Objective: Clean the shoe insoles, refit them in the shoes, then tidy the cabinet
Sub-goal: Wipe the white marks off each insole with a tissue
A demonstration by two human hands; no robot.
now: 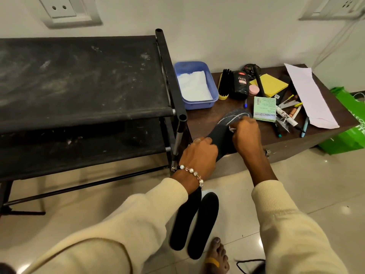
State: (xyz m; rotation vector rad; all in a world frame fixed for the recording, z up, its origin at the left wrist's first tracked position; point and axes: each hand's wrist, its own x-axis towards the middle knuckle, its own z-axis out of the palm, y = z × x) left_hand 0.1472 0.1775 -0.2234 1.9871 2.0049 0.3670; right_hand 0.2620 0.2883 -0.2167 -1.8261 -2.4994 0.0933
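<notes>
tub (214, 95) on cabinet (207, 117) holds white tissue (194, 87).

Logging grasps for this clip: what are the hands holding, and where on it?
Both hold the dark insole lying on the cabinet top: left hand grips its near end, right hand presses something white, unclear, on its middle.

Not much room on the cabinet top (205, 117): the blue tub (195, 85) is sitting tight against the shoe rack (169, 76), and the brush (224, 84), bottle (241, 83), sticky notes (269, 85) and pens (290, 117) are crowding the back and right. The front left strip and the floor tiles (316, 184) are staying open.
</notes>
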